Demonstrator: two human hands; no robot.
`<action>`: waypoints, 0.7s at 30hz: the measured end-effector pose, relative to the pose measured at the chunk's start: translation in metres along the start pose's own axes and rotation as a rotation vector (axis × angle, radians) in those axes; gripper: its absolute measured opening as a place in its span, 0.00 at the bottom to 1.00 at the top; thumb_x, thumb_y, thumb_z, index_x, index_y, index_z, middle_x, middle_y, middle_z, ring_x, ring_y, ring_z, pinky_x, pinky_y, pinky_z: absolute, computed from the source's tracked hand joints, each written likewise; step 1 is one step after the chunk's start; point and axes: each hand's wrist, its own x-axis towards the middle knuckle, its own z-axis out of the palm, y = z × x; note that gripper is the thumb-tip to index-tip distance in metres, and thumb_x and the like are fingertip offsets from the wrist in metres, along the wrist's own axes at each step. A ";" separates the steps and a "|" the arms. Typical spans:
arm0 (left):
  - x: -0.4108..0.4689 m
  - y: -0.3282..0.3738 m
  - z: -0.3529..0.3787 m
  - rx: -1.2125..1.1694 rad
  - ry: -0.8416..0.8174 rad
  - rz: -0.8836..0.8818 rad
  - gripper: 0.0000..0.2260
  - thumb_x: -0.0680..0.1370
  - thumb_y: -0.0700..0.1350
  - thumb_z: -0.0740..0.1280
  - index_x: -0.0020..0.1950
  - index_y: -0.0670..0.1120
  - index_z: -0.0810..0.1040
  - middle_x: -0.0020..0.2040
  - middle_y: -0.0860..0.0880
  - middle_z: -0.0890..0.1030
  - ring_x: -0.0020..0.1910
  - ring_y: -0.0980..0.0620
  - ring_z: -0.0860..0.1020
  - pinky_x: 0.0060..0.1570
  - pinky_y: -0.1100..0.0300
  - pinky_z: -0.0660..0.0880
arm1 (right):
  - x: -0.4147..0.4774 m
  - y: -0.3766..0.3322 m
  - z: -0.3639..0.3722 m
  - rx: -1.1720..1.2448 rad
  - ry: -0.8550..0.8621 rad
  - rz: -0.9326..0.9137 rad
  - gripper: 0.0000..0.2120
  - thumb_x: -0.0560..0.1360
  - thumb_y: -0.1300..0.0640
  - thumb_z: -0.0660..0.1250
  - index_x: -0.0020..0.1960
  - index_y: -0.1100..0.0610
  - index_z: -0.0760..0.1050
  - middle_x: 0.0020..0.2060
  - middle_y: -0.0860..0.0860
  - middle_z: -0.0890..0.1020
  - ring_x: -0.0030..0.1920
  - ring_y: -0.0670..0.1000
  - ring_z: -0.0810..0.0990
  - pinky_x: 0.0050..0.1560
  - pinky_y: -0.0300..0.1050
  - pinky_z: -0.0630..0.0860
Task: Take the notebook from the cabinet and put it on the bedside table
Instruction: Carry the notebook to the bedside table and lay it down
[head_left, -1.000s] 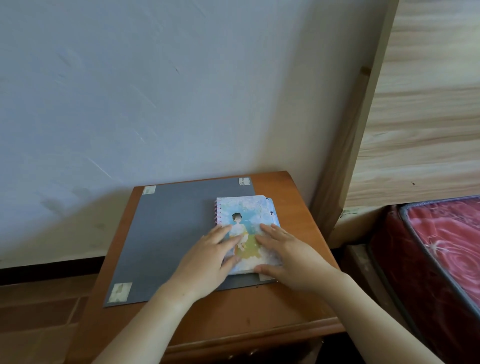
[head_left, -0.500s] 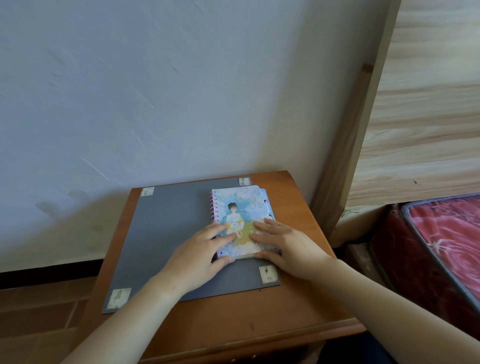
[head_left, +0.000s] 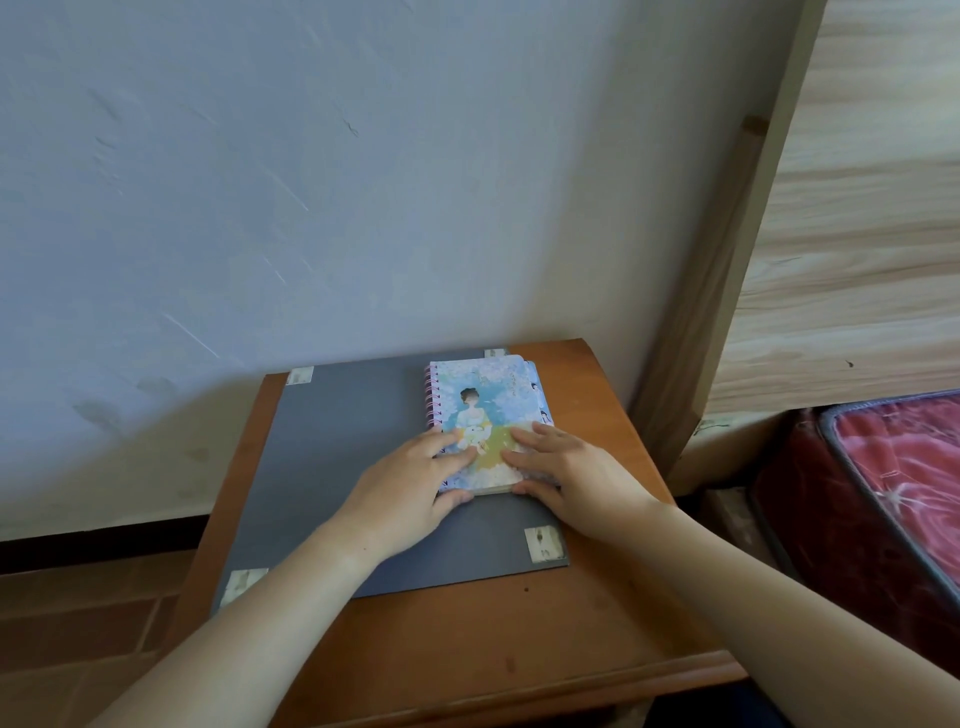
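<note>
Notebook (head_left: 485, 415) lies flat, cover up, on a grey mat (head_left: 353, 457) taped to the bedside desk (head_left: 467, 639), toward the mat's far right corner beside the wall. Both hands rest on its near half: the left hand (head_left: 415, 483) has fingers spread on the cover and its thumb against the near edge, and the right hand (head_left: 571, 467) mirrors it, palm down, thumb at the near edge. Neither is clenched; they press and steady rather than lift. Placement looks essentially done. One risk is that a further push drives the notebook's right side, already close to the mat's edge, toward the desk's right rim. Lifting the hands unevenly could also skew it.
</note>
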 end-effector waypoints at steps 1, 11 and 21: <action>0.002 0.001 0.000 -0.004 -0.004 -0.001 0.21 0.77 0.56 0.59 0.70 0.55 0.64 0.73 0.55 0.61 0.72 0.55 0.56 0.63 0.57 0.65 | 0.001 0.001 -0.001 0.000 0.000 0.003 0.20 0.76 0.49 0.61 0.67 0.50 0.68 0.72 0.50 0.64 0.72 0.51 0.57 0.69 0.44 0.58; 0.017 0.017 0.005 -0.094 0.008 -0.003 0.23 0.76 0.57 0.61 0.70 0.57 0.63 0.75 0.53 0.55 0.73 0.54 0.49 0.66 0.58 0.58 | -0.010 0.021 -0.008 0.021 0.019 0.055 0.19 0.77 0.48 0.61 0.67 0.48 0.68 0.71 0.48 0.64 0.72 0.50 0.57 0.69 0.45 0.58; 0.011 0.016 0.016 -0.008 -0.089 -0.129 0.37 0.72 0.69 0.52 0.73 0.56 0.39 0.77 0.51 0.45 0.74 0.49 0.46 0.71 0.50 0.49 | -0.022 0.031 -0.011 0.038 0.062 0.084 0.19 0.76 0.47 0.61 0.66 0.48 0.69 0.71 0.48 0.65 0.72 0.49 0.57 0.69 0.41 0.55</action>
